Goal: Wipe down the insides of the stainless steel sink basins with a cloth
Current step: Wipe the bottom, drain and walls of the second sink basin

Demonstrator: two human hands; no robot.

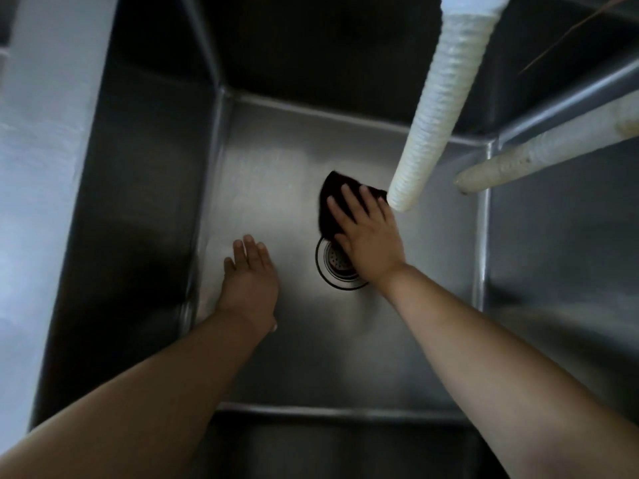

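I look straight down into a deep stainless steel sink basin (269, 188). A dark cloth (332, 191) lies flat on the basin floor just beyond the round drain strainer (337, 267). My right hand (366, 233) presses on the cloth with straight, spread fingers; its heel covers part of the drain. My left hand (250, 271) rests flat on the bare floor to the left of the drain, fingers straight, holding nothing.
A white ribbed hose (439, 108) hangs down from the top, its end just right of my right hand's fingers. A second pale pipe (539, 153) juts in from the right. Steel walls enclose the floor on all sides; a pale wall (41, 167) stands at left.
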